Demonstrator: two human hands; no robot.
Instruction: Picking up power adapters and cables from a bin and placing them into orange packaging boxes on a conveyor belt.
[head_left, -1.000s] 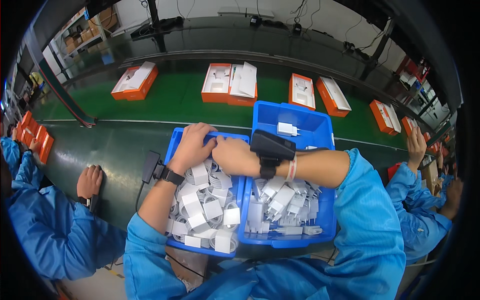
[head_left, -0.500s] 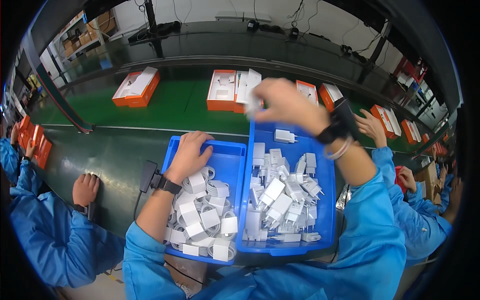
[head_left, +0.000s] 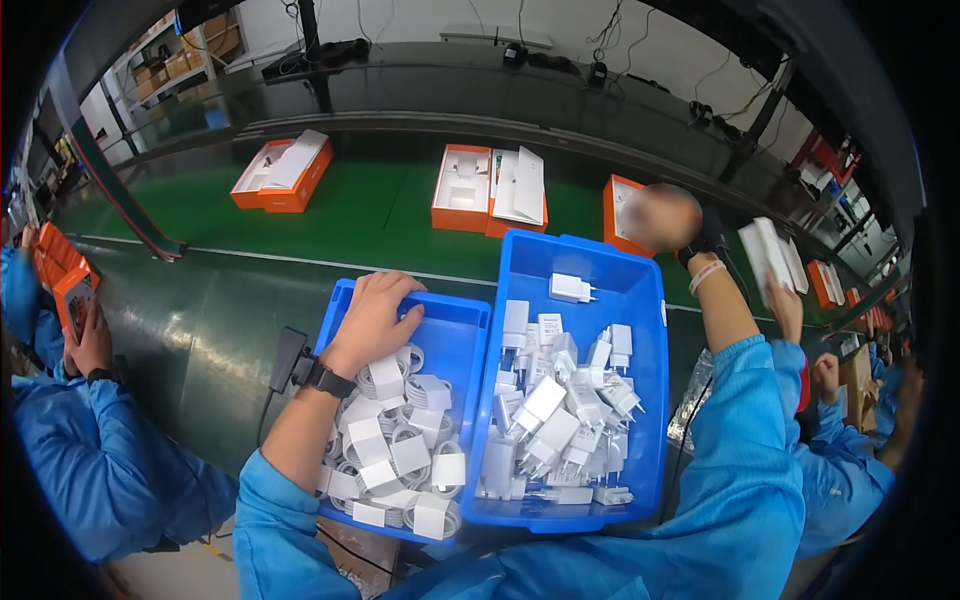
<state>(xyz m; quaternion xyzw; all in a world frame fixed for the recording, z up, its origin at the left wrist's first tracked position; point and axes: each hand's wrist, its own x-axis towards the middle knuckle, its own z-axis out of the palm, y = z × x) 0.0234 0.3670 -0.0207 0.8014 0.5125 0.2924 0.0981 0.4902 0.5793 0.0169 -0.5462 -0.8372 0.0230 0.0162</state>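
My left hand (head_left: 378, 318) lies over the far part of a blue bin (head_left: 455, 312), its fingers stretched out and the thumb apart, holding nothing. Coiled white cables (head_left: 408, 455) with paper wraps fill that bin's nearer part. To its right a second blue bin (head_left: 625, 262) holds many white charger plugs (head_left: 570, 410), some with wrapped labels. My right hand (head_left: 665, 217) reaches beyond this bin to an orange box (head_left: 612, 215) on the green belt. Motion smears its fingers, so whether they hold anything does not show.
Two open orange boxes with white inserts (head_left: 462, 165) (head_left: 275, 165) stand on the green belt (head_left: 370, 215). At right a co-worker's hand (head_left: 783, 305) grips a white box part (head_left: 762, 250). On the left another co-worker's hand (head_left: 90, 345) holds an orange box (head_left: 75, 300).
My right hand has swung right, from near the middle orange box to the box farther right. My left hand stays put. The co-worker at left has raised a hand to an orange box.
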